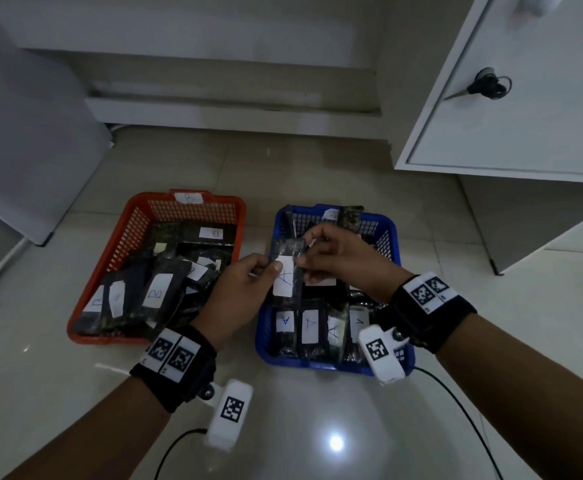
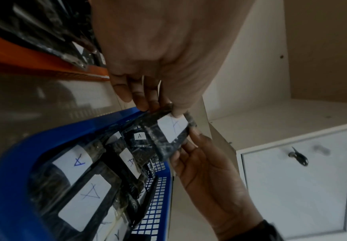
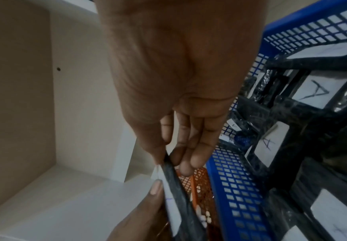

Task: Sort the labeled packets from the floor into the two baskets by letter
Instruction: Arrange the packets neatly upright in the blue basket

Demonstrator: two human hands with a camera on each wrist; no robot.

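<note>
Both the left hand (image 1: 240, 285) and right hand (image 1: 342, 259) pinch one "A" packet (image 1: 285, 275) above the blue basket (image 1: 266, 344).

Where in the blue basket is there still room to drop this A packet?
Both hands, left hand and right hand, hold the A packet over the blue basket. Its near row is packed edge to edge with A packets. The likeliest gap is mid-basket, under the hands, though mostly hidden. The orange basket shows a bare strip along its left wall.
</note>
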